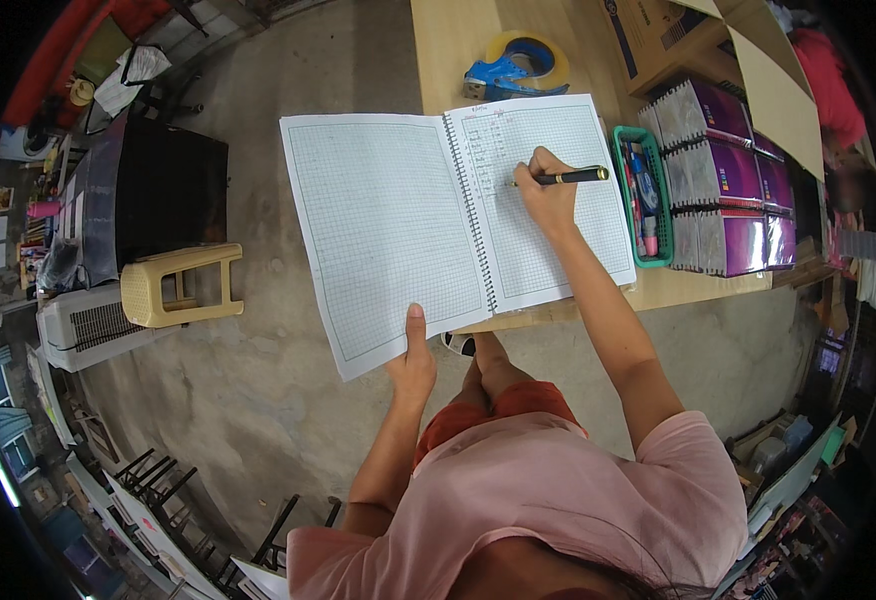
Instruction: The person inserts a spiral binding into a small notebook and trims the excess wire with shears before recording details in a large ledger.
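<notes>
A spiral notebook (383,220) with grid pages lies open, its right half on the wooden table and its left half reaching out past the table's edge. My left hand (415,360) grips the lower edge of the left page, thumb on top and the other fingers hidden underneath. In my right hand (548,190) is a black pen (578,176) with gold trim, its tip down at the right page. Handwritten lines fill the upper left part of that page; the left page shows only its grid.
Beyond the notebook on the table (448,40) lies a blue tape dispenser (518,68). To the right stand a green basket (666,215) of pens, stacked purple-covered notebooks (723,180) and an open cardboard box (648,40). A beige stool (183,285) stands on the floor at left.
</notes>
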